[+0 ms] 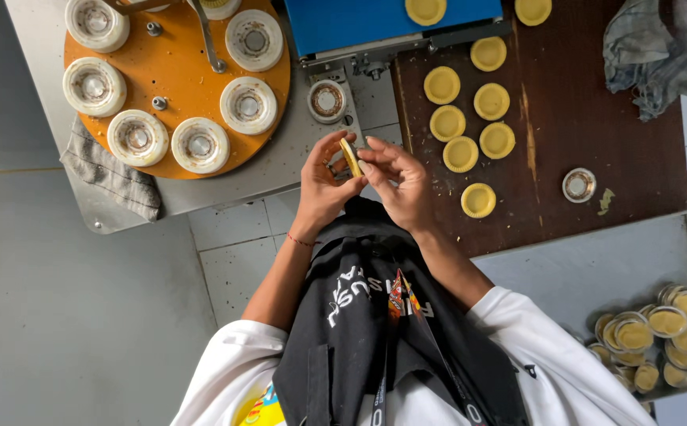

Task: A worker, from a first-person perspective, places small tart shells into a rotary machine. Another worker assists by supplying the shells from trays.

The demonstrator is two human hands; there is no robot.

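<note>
Dark wooden worktop (pixel 596 142) carries yellow tart shells (pixel 478 200) — both hands raised before it, left hand (pixel 323 185) and right hand (pixel 398 181) fingers pinching one shell (pixel 350 156) edge-on, upright between them, long axis tilted near vertical.

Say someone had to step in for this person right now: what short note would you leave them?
Left hand and right hand: together they pinch one yellow pastry shell on edge, over the gap between the machine and the table.
Round orange plate: white moulds sit in a ring on it.
Brown table: finished-looking shells lie in loose rows, with one metal cup.
Tray at right: a heap of filled metal cups.
Done: several shells laid out. Left: the shell in hand is not yet set down.
</note>
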